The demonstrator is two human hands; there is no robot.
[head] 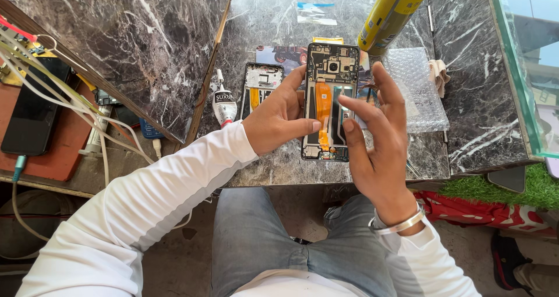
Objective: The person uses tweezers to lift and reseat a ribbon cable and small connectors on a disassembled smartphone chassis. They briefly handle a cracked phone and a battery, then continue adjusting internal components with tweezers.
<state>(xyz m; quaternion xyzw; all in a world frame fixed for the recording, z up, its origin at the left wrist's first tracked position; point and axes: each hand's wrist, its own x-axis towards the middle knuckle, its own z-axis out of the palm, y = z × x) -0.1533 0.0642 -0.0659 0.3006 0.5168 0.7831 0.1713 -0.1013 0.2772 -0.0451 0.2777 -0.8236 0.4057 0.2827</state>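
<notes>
A person's left hand (278, 117) grips the long left edge of an opened dark smartphone with its back cover off (329, 102), thumb closed over the rim and fingers wrapped behind it, holding it upright above the near edge of the dark marble bench (477, 99). The right hand (372, 137) is spread loosely at the phone's right edge, fingers extended and holding nothing; its index finger lies over the lower right part of the exposed interior, though whether the fingertip presses down cannot be told. Inside the phone, an orange ribbon cable (323, 113) runs down the middle, with the circuit board and camera module showing at the top. The phone looks well into disassembly: the cover is gone and the internals are bare, while the board and ribbon cable are still seated in the frame. Just left of the phone, a second opened phone frame with a silver rim (261, 86) lies flat on the bench, and beside that, near the bench's left edge, stands a small white glue bottle with a red tip (223, 103). Behind the phone lies a printed card picturing a red vehicle (285, 55). A sheet of clear bubble wrap (416, 87) sits to the right, and a yellow spray can (391, 11) leans in at the far edge. The person wears a white long-sleeved shirt, blue jeans, and a silver bangle (402, 224) on the right wrist.
</notes>
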